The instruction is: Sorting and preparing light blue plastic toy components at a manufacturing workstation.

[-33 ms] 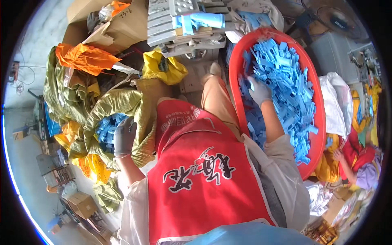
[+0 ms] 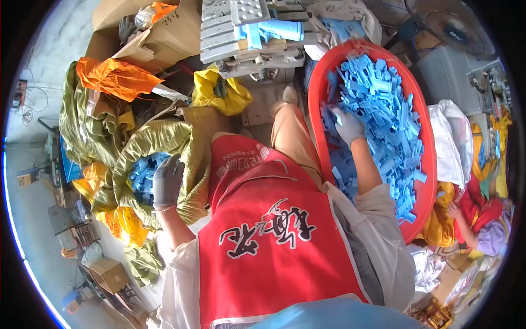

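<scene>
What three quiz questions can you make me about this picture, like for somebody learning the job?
1. What colour is the tub of blue pieces: A) green, B) red, or C) white?
2. True or false: the person's left grip is inside that tub.
3. Fill in: the person's right grip wears a grey ____.

Key:
1. B, red.
2. False; it is at the mouth of the olive-green sack.
3. Glove.

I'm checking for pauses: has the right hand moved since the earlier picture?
No, not visibly: the right hand keeps the same place inside the left rim of the red tub.
</scene>
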A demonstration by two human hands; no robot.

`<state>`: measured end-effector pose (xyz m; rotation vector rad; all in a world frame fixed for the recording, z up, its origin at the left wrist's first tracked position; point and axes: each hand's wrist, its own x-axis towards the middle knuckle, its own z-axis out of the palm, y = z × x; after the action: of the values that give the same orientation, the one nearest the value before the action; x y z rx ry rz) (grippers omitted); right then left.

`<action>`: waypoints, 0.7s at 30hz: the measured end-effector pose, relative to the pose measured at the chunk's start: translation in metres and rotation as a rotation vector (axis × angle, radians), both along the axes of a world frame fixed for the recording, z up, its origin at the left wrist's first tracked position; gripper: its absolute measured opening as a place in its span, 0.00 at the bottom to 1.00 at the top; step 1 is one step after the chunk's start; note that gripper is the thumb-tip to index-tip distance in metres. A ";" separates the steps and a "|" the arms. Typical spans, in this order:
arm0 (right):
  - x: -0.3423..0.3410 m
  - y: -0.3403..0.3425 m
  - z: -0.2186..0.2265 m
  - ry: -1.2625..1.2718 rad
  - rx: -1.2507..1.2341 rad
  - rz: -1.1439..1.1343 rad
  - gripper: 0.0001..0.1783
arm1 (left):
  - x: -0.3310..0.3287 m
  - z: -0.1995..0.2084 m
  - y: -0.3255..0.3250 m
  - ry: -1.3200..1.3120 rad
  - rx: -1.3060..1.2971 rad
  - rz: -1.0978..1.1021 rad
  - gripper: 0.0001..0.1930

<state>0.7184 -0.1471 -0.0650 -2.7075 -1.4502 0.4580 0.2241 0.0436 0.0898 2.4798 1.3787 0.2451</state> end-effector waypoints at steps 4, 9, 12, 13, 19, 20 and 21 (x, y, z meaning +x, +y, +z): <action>0.007 -0.025 0.015 -0.017 0.137 -0.166 0.25 | 0.024 0.023 0.013 -0.085 0.089 -0.012 0.14; 0.029 -0.077 0.016 0.015 0.332 -0.183 0.27 | 0.069 0.052 0.037 -0.241 0.146 -0.165 0.13; 0.042 -0.103 0.001 -0.030 0.339 -0.097 0.26 | 0.107 0.067 0.057 -0.371 0.050 -0.236 0.13; 0.040 -0.105 0.010 -0.020 0.336 -0.094 0.25 | 0.122 0.070 0.063 -0.386 0.095 -0.258 0.13; 0.042 -0.116 0.041 -0.076 0.639 -0.163 0.20 | 0.223 0.090 0.108 -0.493 0.315 -0.518 0.18; 0.047 -0.112 0.044 0.101 0.750 -0.268 0.20 | 0.237 0.088 0.119 -0.532 0.347 -0.585 0.20; 0.040 -0.099 0.064 0.339 0.847 -0.434 0.20 | 0.247 0.088 0.123 -0.530 0.369 -0.601 0.21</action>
<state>0.7580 -0.2464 -0.0010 -2.0250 -0.6948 0.1895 0.4713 0.1668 0.1779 2.6865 0.3781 0.9926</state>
